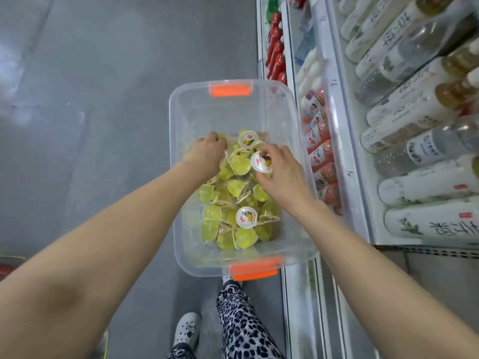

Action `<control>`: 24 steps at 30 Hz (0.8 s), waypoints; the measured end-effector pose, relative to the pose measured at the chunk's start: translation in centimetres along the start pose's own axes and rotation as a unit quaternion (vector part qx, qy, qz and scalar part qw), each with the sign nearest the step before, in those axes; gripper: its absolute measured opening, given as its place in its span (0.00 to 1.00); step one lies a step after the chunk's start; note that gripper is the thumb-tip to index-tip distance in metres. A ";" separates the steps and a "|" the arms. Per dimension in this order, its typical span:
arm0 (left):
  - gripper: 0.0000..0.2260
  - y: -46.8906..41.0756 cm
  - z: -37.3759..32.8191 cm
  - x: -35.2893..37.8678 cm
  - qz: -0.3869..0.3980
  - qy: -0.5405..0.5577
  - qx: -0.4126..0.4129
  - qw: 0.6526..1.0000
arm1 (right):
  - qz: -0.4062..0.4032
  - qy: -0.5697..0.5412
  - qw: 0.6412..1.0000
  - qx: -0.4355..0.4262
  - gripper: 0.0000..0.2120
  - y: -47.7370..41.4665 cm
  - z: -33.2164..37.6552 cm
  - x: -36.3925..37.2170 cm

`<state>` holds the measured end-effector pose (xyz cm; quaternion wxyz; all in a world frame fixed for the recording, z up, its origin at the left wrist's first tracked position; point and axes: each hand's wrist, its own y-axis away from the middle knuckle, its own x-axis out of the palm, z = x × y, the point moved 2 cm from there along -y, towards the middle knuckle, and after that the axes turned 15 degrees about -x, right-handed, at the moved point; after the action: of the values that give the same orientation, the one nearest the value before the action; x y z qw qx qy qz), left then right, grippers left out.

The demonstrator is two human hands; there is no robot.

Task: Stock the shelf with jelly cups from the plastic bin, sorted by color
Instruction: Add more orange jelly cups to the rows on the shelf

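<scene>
Grey smooth floor [90,99] across the left half of the head view, a wide stretch of it beside the clear plastic bin [173,130] at centre. Bin long axis running away from the viewer, one orange handle [228,90] at the far rim and another [255,271] at the near rim; right rim close against the front edge of the shelf [344,151], contact not discernible. Jelly cups [233,203] heaped in the near and middle part of the bin, bare clear bottom showing toward the far handle. Cups all translucent yellow, domed, most tipped on their sides or upside down, a few with white round printed lids facing up. Left hand [206,154] inside the bin at the far left of the heap, back upward, fingers bent down among the cups; grip hidden, not possible to tell whether anything held. Right hand [282,172] at the right of the heap, thumb and fingers pinching the rim of the held cup [261,162], lid up. Shelf tiers with white-labelled bottles [427,182], red-and-white bottles [320,151] and red bottles [276,53] lying in rows, upper rows cut off by the frame. Below the bin, a patterned trouser leg [241,320] and a white shoe [187,330]; support under the bin hidden.
</scene>
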<state>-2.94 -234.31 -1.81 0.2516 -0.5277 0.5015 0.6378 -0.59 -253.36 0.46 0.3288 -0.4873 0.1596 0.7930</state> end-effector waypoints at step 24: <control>0.26 32.4 -5.4 -6.6 -0.138 0.194 0.345 0.908 | -0.334 0.112 0.916 0.192 0.17 33.2 18.2 -11.1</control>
<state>-26.11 -249.82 16.71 0.4011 -0.5856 0.6511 0.2689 -31.81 -271.34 16.59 0.6415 -0.5258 0.1724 0.5313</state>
